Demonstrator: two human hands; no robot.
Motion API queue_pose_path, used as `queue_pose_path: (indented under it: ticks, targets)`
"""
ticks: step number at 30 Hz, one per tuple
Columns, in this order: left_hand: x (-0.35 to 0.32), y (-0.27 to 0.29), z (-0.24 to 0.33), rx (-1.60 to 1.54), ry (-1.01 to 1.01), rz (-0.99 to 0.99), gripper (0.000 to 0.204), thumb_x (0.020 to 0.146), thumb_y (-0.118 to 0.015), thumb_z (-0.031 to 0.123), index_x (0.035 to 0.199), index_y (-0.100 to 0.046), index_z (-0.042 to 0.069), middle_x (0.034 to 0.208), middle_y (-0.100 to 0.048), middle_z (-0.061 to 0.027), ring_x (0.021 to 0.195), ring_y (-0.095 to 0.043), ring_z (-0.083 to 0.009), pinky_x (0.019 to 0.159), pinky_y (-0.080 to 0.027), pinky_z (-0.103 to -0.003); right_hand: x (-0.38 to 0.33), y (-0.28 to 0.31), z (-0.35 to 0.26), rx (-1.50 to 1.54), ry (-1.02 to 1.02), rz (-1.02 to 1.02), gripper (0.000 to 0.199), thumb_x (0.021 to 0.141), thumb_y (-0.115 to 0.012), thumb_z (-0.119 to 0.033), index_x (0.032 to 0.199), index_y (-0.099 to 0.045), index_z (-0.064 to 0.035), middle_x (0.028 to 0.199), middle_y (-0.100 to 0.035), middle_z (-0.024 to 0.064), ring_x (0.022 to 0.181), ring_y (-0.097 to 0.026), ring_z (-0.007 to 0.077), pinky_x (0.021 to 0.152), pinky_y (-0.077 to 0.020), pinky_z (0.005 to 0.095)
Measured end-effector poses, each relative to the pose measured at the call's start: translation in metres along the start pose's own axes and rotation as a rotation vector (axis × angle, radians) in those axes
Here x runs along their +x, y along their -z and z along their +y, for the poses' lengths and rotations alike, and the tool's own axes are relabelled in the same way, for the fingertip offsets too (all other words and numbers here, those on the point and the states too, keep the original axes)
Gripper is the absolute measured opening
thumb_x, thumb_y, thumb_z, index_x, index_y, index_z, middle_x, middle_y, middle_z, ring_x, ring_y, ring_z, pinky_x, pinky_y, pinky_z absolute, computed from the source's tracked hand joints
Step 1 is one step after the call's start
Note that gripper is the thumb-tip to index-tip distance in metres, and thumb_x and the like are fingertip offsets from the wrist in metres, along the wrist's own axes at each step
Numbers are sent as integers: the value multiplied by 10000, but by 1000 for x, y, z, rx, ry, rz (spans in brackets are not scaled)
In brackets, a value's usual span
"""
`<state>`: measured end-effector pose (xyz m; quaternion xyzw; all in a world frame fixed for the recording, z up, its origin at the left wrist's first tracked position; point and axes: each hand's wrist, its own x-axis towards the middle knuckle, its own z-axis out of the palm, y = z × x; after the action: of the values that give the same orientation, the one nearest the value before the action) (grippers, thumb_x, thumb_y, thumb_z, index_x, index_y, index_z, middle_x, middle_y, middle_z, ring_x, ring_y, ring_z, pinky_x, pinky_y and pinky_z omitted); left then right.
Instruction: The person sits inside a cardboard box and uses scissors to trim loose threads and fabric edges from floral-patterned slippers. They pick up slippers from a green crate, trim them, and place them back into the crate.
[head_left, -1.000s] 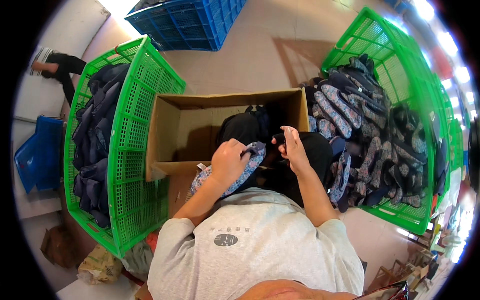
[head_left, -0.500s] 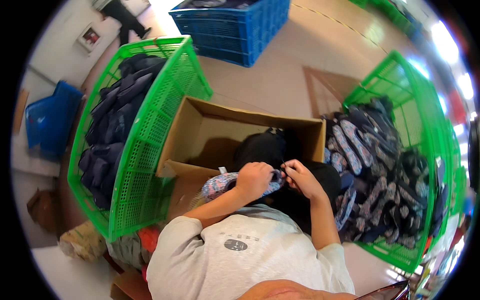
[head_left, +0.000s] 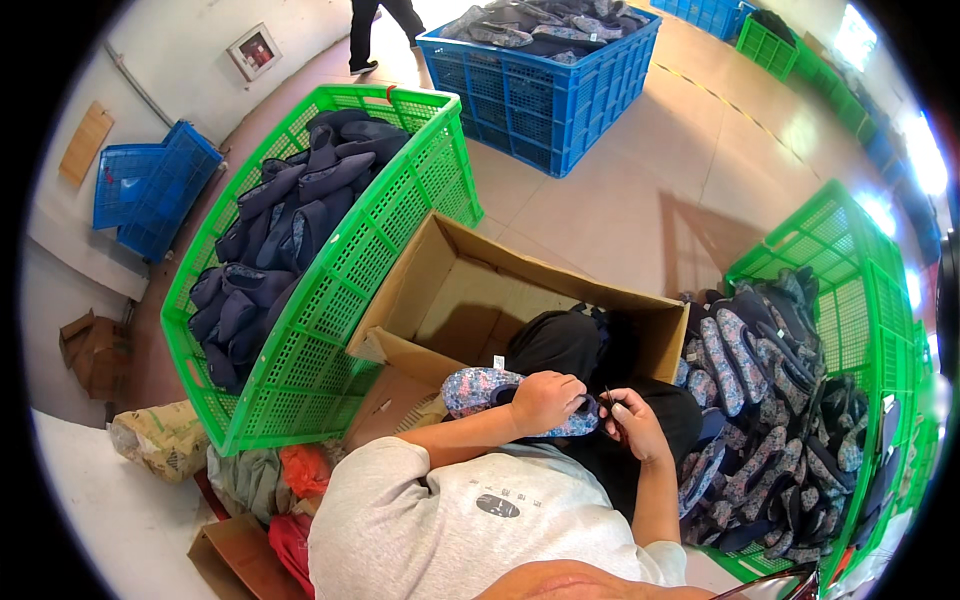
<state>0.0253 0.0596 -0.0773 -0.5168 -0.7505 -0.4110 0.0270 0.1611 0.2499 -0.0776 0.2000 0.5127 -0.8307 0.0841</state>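
Observation:
A floral-patterned slipper (head_left: 470,391) in blue and pink, with a dark opening and a small white tag, lies across my lap. My left hand (head_left: 547,402) is closed around its middle. Close to the slipper's right end, my right hand (head_left: 640,428) is closed on a small thin dark tool (head_left: 608,397), whose tip points at the slipper's edge. The tool's exact kind is mostly hidden by the fingers. An open cardboard box (head_left: 480,295) stands just beyond my knees.
Left of me, a green crate (head_left: 330,330) holds dark slippers (head_left: 290,215). Another green crate (head_left: 850,260), at the right, is heaped with floral slippers (head_left: 735,360). Beyond the box stands a filled blue crate (head_left: 530,110). A person (head_left: 375,30) is on the floor at the far left.
The whole view has tilted, showing more of the far floor and crates. Both hands stay at the slipper; the right fingers have shifted, showing more of the tool. The distant person has changed stride.

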Motion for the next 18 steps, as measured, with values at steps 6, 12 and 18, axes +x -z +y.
queue_pose_path:
  ticks: [6, 12, 18]
  targets:
    - [-1, -5, -5, 23, -35, 4, 119, 743, -734, 142, 804, -639, 105, 753, -616, -70, 695, -625, -284, 630, -501, -406, -3, -5, -10, -142, 4, 55, 222, 926, -541, -64, 1137, -595, -22, 882, -612, 51, 531, -434, 46, 457, -322, 180]
    - [0, -6, -2, -47, -1, 21, 137, 700, -743, 70, 798, -647, 69, 784, -661, -78, 715, -641, -286, 644, -512, -392, -1, 0, -7, -222, -3, -23, 223, 950, -573, -103, 1162, -606, -42, 899, -622, 2, 620, -427, 17, 540, -345, 165]
    - [2, -7, -1, -53, -15, 0, 143, 687, -742, 42, 794, -647, 40, 808, -678, -90, 730, -655, -283, 662, -518, -376, -2, 4, 0, -246, 65, -68, 232, 955, -618, -164, 1160, -617, -56, 897, -622, -30, 673, -453, 12, 583, -360, 161]
